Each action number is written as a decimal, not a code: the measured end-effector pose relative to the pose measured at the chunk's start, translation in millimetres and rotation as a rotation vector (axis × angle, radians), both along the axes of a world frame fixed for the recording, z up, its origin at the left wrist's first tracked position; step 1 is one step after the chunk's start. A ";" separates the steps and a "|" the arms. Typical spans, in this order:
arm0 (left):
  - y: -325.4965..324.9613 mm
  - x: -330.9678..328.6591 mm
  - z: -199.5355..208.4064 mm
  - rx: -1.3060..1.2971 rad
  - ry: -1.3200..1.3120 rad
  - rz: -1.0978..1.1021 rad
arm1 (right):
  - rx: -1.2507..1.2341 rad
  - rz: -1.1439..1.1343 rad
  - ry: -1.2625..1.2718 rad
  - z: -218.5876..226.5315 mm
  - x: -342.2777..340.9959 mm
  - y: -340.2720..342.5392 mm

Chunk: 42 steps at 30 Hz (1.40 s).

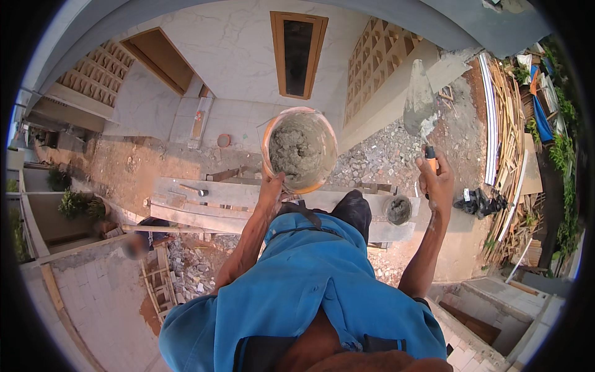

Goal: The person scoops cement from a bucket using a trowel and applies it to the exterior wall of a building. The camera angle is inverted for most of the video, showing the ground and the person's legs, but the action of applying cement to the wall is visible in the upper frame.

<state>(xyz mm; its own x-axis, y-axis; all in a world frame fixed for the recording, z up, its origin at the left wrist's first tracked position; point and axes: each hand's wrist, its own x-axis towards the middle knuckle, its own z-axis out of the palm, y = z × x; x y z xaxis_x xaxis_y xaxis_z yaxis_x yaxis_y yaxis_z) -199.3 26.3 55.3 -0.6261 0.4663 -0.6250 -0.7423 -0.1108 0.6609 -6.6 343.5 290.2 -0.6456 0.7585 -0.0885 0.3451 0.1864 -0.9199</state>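
Note:
My left hand (271,188) grips the near rim of an orange bucket (267,160), raised in front of me. Wet grey mortar (296,149) fills much of what shows inside it. On the right, my right hand (437,181) is wrapped round the orange and black handle of a trowel (420,102). The trowel's blade points away from me, upward in the picture, and is smeared with grey mortar. It is held apart from the bucket, to its right. A smaller bucket of mortar (398,211) stands on the planks beside my legs, below the right hand.
Wooden scaffold planks (217,199) run across under me, with a hammer (194,190) lying on them. Ahead rises a pale wall (232,59) with a wood-framed window (299,56). Rubble (378,155) covers the ground below. Stacked timber (505,118) lies at right; a blurred person appears lower left.

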 end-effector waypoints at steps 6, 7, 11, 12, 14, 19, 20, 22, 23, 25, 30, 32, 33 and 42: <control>6.1 -11.4 40.1 -0.081 0.358 0.030 | -0.034 0.419 -0.237 -38.9 2.7 -39.3; 6.2 -15.0 43.7 -0.099 0.420 -0.003 | 0.132 0.517 -0.283 -45.6 -7.5 -38.0; -0.4 -25.1 65.6 -0.120 0.514 -0.148 | 0.582 0.699 -0.509 -42.7 -53.7 -50.5; -1.7 -22.8 66.8 -0.120 0.521 -0.150 | 0.624 0.730 -0.562 -42.1 -63.9 -51.0; -0.2 -23.6 78.1 -0.109 0.529 -0.159 | 0.701 0.872 -0.693 -37.8 -90.5 -47.5; 5.8 -16.9 84.6 -0.071 0.566 -0.099 | 0.684 1.195 -0.688 -72.1 -125.3 -33.3; 7.8 -16.4 86.2 -0.065 0.549 -0.089 | 0.664 1.246 -0.684 -81.5 -134.1 -31.3; 13.2 -16.7 83.6 -0.063 0.527 -0.091 | 0.499 1.302 -0.672 -90.5 -146.3 -24.5; 15.8 -17.9 80.5 -0.069 0.523 -0.097 | 0.356 1.308 -0.662 -92.5 -150.7 -18.5; 18.2 -12.4 73.4 -0.071 0.483 -0.094 | 0.001 1.242 -0.733 -96.5 -149.9 -10.7; 26.5 -0.7 71.8 -0.127 0.335 -0.011 | -0.809 0.842 -0.718 -123.1 -115.5 1.3; 24.1 5.3 74.2 -0.098 0.291 0.056 | -1.021 0.779 -0.545 -143.3 -97.0 6.4; 24.6 5.2 76.5 -0.058 0.275 0.092 | -1.079 0.739 -0.459 -150.3 -89.5 12.4; 33.5 -9.5 62.3 -0.027 0.126 0.144 | -1.116 0.507 0.355 -66.6 -56.1 23.6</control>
<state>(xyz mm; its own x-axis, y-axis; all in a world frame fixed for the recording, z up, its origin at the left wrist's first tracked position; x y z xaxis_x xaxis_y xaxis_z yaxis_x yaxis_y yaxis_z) -208.8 59.8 117.6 -0.7591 0.3500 -0.5488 -0.6314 -0.1907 0.7517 -62.7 367.1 223.6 -0.9590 0.0471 -0.2796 0.1660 -0.7062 -0.6883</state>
